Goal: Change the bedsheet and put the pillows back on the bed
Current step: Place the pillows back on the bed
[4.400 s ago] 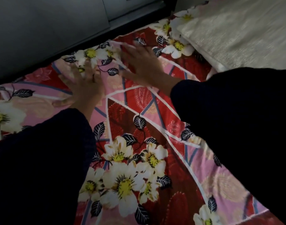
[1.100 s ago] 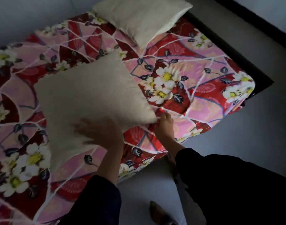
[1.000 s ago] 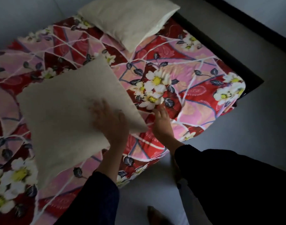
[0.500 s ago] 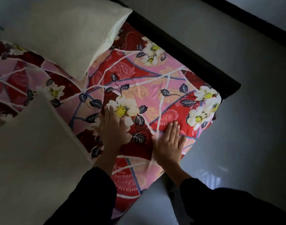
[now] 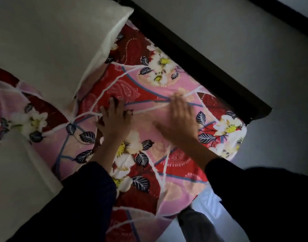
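A red and pink floral bedsheet (image 5: 149, 84) covers the bed. Two cream pillows lie on it: one pillow (image 5: 50, 41) at the upper left, a second pillow (image 5: 15, 180) at the lower left. My left hand (image 5: 114, 119) lies flat on the sheet with fingers spread, just right of the pillows. My right hand (image 5: 177, 119) also presses flat on the sheet, blurred by motion, nearer the bed's corner. Neither hand holds anything. Dark sleeves cover both forearms.
A dark bed frame (image 5: 210, 67) runs diagonally along the sheet's far edge to a corner at the right. Pale grey floor (image 5: 254, 41) lies beyond it and below the bed's corner. A foot or leg (image 5: 196, 224) shows at the bottom beside the bed.
The second pillow was set down on the bed at the left. Both hands then went flat onto the sheet and have slid farther across it; the view has moved closer.
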